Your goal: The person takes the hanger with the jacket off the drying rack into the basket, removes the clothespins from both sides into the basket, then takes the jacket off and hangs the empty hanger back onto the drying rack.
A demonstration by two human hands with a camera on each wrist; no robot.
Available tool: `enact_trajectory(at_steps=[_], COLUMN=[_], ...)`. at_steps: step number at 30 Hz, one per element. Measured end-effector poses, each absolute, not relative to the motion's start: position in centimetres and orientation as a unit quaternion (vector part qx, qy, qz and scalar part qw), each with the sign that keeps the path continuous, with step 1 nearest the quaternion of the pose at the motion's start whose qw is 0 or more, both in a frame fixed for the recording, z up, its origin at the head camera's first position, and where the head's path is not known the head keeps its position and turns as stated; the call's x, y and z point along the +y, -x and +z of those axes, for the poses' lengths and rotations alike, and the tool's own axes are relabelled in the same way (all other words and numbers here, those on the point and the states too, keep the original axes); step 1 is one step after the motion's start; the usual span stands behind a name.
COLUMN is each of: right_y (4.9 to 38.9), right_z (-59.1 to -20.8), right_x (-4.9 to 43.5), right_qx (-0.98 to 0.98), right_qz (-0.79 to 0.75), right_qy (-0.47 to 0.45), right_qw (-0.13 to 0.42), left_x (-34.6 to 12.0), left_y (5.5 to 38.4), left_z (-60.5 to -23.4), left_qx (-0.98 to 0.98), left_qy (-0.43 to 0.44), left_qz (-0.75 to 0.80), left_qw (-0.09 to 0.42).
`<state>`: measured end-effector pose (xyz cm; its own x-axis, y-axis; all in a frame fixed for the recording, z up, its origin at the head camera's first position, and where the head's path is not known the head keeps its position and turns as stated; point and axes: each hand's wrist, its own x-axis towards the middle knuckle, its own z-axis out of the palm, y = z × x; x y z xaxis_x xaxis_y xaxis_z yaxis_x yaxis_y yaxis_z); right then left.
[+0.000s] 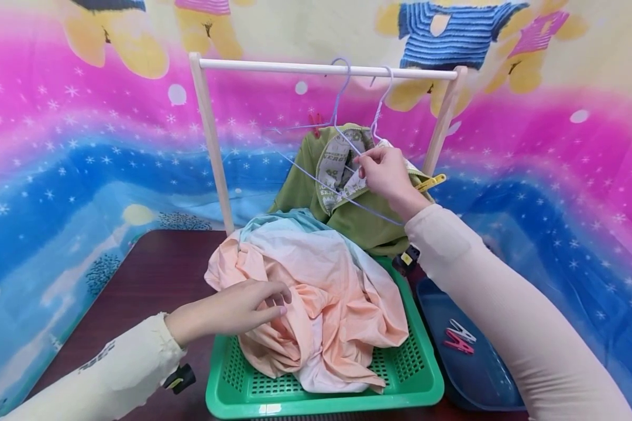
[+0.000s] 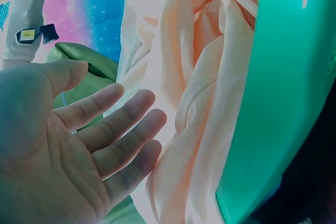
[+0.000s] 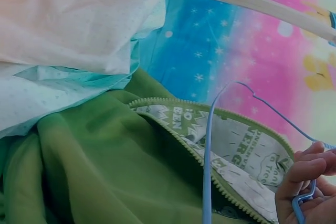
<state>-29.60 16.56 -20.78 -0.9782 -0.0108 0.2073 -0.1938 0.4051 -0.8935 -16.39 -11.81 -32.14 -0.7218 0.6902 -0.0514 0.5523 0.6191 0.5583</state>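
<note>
My right hand [image 1: 385, 174] pinches the wire of a lavender hanger [image 3: 208, 161], whose hook is at the rail [image 1: 274, 67]. Behind it, a green zip jacket [image 1: 302, 164] with a printed lining hangs below a second hanger [image 1: 381, 104]. A red clothespin [image 1: 316, 125] and a yellow clothespin [image 1: 432, 183] sit at its shoulders. My left hand [image 1: 237, 307] is over a peach, white and teal cloth [image 1: 342, 280], its fingers spread and slightly bent in the left wrist view. That cloth lies bunched in a green basket [image 1: 326, 407].
At the right stands a dark blue tray [image 1: 487, 374] with white and red clothespins [image 1: 459, 338] in it. The rail's wooden posts [image 1: 213, 146] rise behind the basket. A dark tabletop [image 1: 153, 263] shows at the left, with a printed backdrop [image 1: 74, 175] behind.
</note>
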Motion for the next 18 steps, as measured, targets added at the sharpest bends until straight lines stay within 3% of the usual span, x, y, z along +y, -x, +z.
enact_trajectory(at_steps=[12, 18], right_y=[29.35, 29.01], right_z=[-21.65, -21.69], right_x=[16.45, 16.59], right_qx=[-0.843, -0.885], right_qz=[0.527, 0.438], right_qy=[-0.077, -0.115], right_qw=[0.078, 0.106], left_x=[-11.79, -11.77], left_y=[16.29, 16.25], left_z=[-32.29, -32.39], left_qx=[0.888, 0.887], left_qy=[-0.348, -0.351], left_qz=[0.268, 0.271], left_qw=[0.135, 0.132])
